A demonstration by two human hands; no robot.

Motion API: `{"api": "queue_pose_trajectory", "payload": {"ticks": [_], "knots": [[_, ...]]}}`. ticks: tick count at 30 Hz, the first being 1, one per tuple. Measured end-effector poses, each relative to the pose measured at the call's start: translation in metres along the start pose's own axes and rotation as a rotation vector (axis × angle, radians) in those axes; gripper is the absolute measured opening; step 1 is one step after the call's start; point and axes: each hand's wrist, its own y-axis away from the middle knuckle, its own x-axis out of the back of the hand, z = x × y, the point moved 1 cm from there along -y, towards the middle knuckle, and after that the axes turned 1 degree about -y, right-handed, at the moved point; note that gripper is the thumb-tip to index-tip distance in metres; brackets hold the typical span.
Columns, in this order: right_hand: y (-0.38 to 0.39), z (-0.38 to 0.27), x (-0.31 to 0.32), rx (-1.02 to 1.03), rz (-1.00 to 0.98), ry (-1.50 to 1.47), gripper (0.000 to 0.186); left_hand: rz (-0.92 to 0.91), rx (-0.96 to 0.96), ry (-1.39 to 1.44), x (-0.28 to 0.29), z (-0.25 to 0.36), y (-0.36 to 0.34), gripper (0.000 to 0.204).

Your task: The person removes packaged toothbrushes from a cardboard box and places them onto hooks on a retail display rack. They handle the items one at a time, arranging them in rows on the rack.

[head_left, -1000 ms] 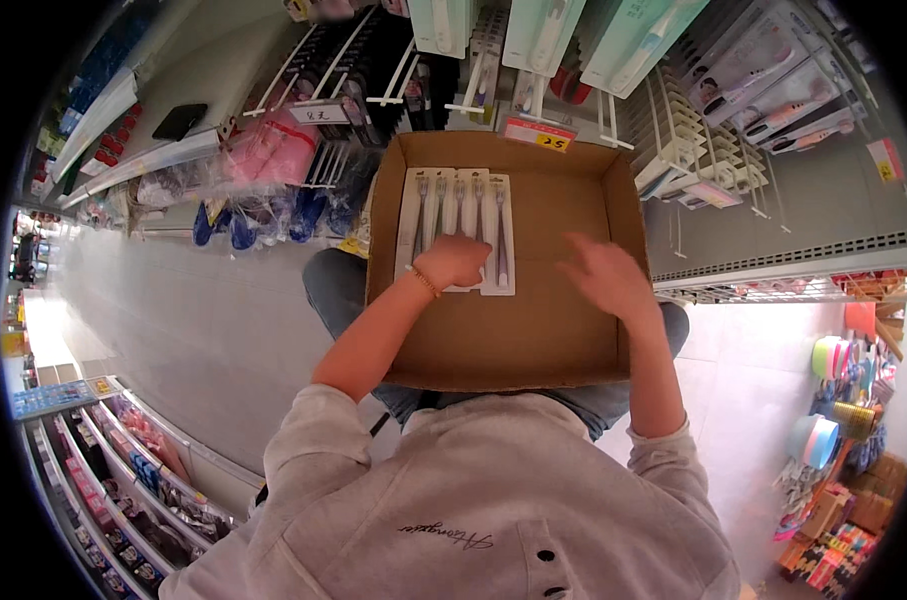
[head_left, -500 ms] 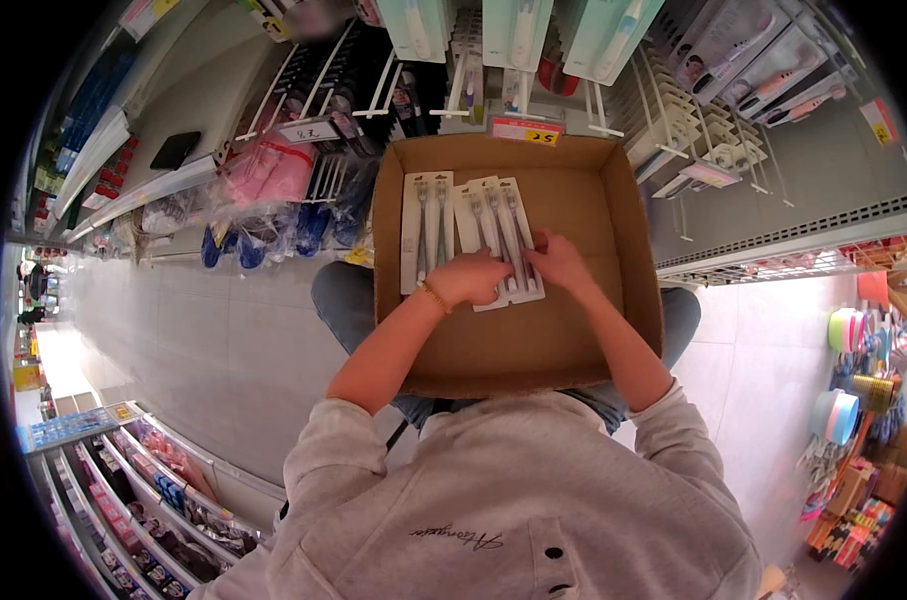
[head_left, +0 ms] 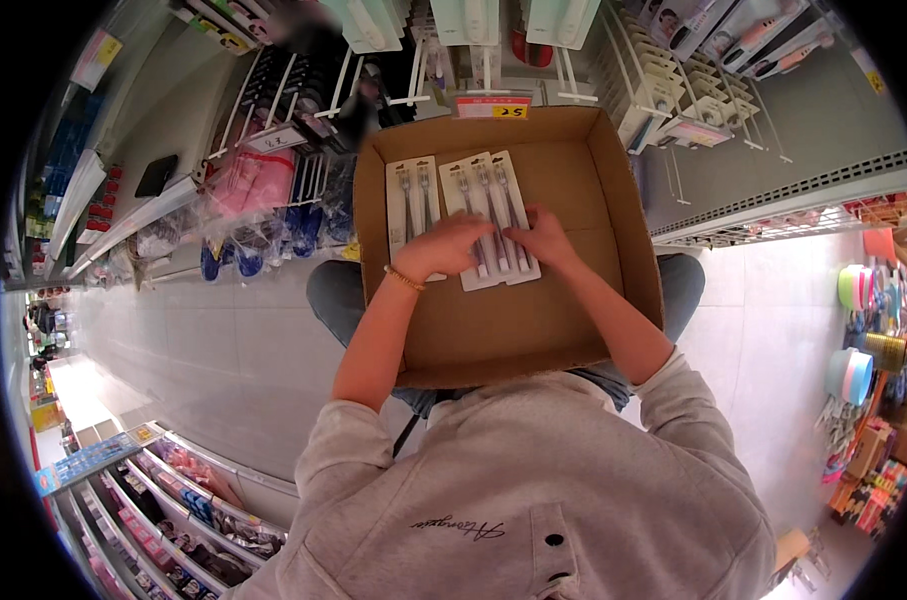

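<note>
A shallow brown cardboard box (head_left: 513, 345) rests on my lap. Inside lie several flat carded toothbrush packs, white with grey brushes. One group of toothbrush packs (head_left: 400, 205) is at the left; another, overlapping group of toothbrush packs (head_left: 508, 190) sits in the middle, slightly fanned. My left hand (head_left: 443, 246) reaches across the middle group, its fingers bent onto the cards and covering part of them. At that group's right edge, my right hand (head_left: 545, 240) pinches the cards with thumb and fingers. What lies beneath my left palm is hidden.
Shelf hooks with hanging packs (head_left: 563, 25) stand just beyond the box, with a price tag (head_left: 493, 107) at its far edge. Bagged pink goods (head_left: 258, 180) hang at the left. A dark flat object (head_left: 156, 175) lies on the left shelf. Another shelf unit (head_left: 163, 500) is at lower left.
The whole view has shifted a little, so the box appears higher and further left. My left hand has slid slightly toward the far end of the middle packs. My right hand stays at their right edge.
</note>
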Motion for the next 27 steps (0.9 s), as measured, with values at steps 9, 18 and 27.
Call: {"api": "queue_pose_trajectory", "payload": {"ticks": [9, 18, 27], "knots": [[-0.003, 0.007, -0.004, -0.136, -0.144, -0.369, 0.048, -0.165, 0.448, 0.034, 0.007, -0.001, -0.002, 0.051], [0.014, -0.016, -0.001, -0.217, -0.176, -0.44, 0.044, -0.066, 0.476, 0.173, 0.0, -0.021, -0.005, 0.056], [0.017, -0.016, -0.004, -0.28, -0.199, -0.561, 0.04, 0.062, 0.656, 0.343, -0.009, -0.039, -0.017, 0.065]]}}
